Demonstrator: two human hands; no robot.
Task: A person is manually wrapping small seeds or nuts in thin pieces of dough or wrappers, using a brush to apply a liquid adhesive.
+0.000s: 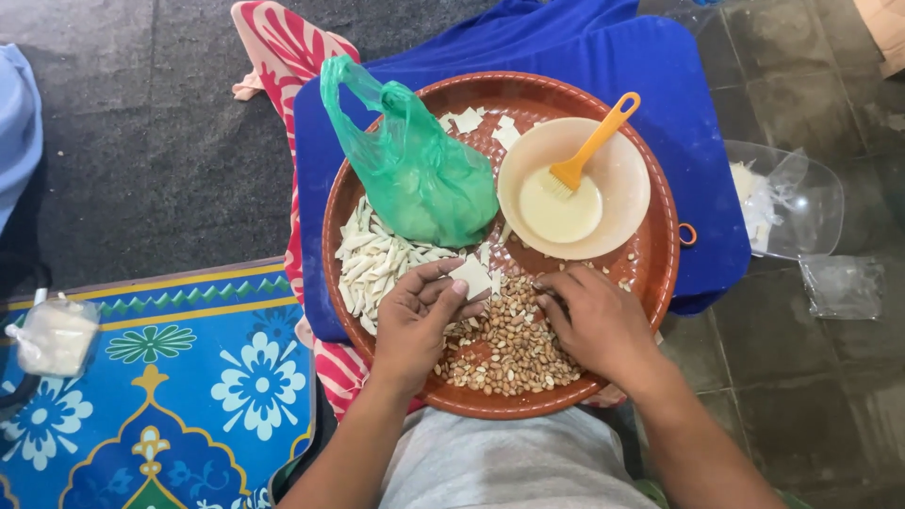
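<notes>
The left hand (415,316) pinches a small white square wrapper (472,276) between thumb and fingers, held flat. The right hand (596,320) bends over the heap of brown peanuts (504,351), fingertips together — probably picking some. Both work inside the round reddish-brown tray (660,273), keeping the pale rolled pieces (370,264), knotted green plastic bag (419,170) and beige bowl with orange brush (603,212) close. It rests on blue cloth (698,123) over grey floor tiles (811,377).

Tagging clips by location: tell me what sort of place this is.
Probably a home floor used for hand food preparation. The person sits over a round brown tray of peanuts, beside a patterned blue mat on dark floor tiles, with no table or counter in view.
</notes>
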